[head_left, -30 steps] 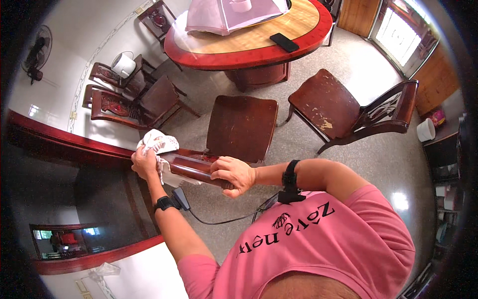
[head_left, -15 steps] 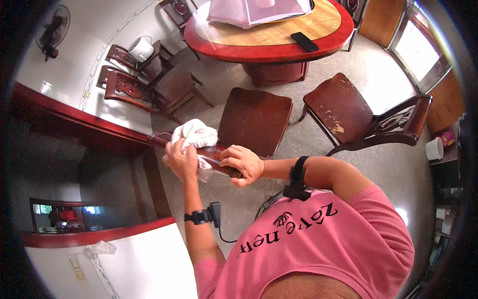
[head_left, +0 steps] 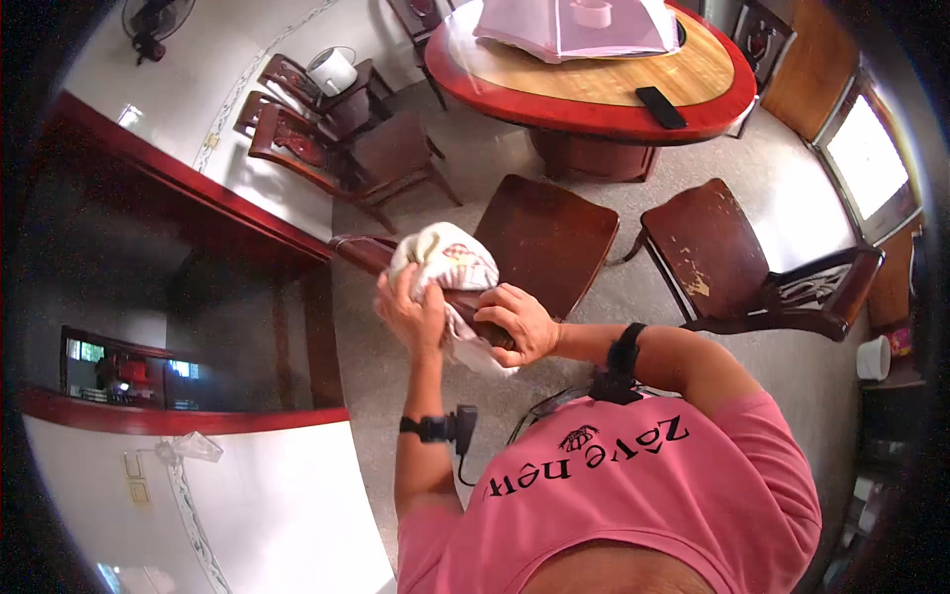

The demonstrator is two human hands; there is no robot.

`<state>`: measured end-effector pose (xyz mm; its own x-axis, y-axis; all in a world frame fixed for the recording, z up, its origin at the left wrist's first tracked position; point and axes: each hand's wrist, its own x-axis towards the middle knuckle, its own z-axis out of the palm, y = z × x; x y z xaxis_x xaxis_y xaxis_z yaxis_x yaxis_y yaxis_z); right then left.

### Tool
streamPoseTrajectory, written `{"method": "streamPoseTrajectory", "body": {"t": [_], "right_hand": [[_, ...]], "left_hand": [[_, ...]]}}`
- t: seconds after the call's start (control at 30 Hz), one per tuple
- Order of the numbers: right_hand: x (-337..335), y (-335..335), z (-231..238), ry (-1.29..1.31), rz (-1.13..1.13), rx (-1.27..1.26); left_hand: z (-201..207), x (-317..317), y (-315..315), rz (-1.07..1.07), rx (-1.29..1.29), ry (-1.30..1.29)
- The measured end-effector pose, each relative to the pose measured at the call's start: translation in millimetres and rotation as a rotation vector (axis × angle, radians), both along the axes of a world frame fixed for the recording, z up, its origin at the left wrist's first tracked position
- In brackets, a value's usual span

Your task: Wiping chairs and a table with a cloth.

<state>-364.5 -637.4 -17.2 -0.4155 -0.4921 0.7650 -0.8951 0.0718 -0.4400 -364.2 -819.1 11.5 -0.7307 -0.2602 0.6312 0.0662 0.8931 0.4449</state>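
Note:
My left hand (head_left: 414,312) is closed on a white cloth (head_left: 457,255) with a reddish print. The cloth is draped over the top rail (head_left: 364,254) of a dark wooden chair, and part of it hangs below toward me. Nearer the right end of that rail, my right hand (head_left: 522,325) grips the wood with curled fingers. The chair's brown seat (head_left: 547,241) shows just beyond my hands; its backrest is mostly hidden by my hands and the cloth.
A second chair (head_left: 708,243) with a worn seat stands to the right. Ahead is a red-rimmed oval table (head_left: 584,121) bearing a phone (head_left: 660,107) and a pink mesh food cover (head_left: 579,32). More chairs (head_left: 381,158), one holding a white pot (head_left: 332,71), line the left wall.
My left hand and the cloth have slid along the rail toward my right hand, and more cloth now hangs below. The whole view has shifted slightly.

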Motion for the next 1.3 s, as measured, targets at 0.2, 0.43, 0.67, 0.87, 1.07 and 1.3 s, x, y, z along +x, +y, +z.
{"method": "streamPoseTrajectory", "body": {"t": [0.2, 0.43, 0.67, 0.87, 1.07, 1.3], "right_hand": [[-0.2, 4.1, -3.1, -0.033, -0.009, -0.006], [1.5, 4.9, -1.0, -0.032, 0.01, 0.0], [-1.4, 7.2, 1.1, -0.028, 0.013, 0.002], [-5.6, 9.5, -3.1, -0.022, 0.003, 0.002], [-7.8, 12.6, -0.4, 0.009, 0.004, -0.019], [-1.4, 19.0, 2.4, -0.076, -0.022, -0.003]], "left_hand": [[5.9, -61.3, -56.3, 0.091, 0.064, -0.03], [6.2, -70.3, -70.4, 0.142, 0.016, -0.038], [6.2, -35.4, -27.1, 0.096, -0.045, -0.081], [2.2, 9.6, 28.0, -0.013, 0.005, 0.054], [-2.0, 25.6, 50.8, -0.134, 0.118, 0.192], [9.0, -3.7, 18.2, -0.032, 0.088, -0.004]]}}
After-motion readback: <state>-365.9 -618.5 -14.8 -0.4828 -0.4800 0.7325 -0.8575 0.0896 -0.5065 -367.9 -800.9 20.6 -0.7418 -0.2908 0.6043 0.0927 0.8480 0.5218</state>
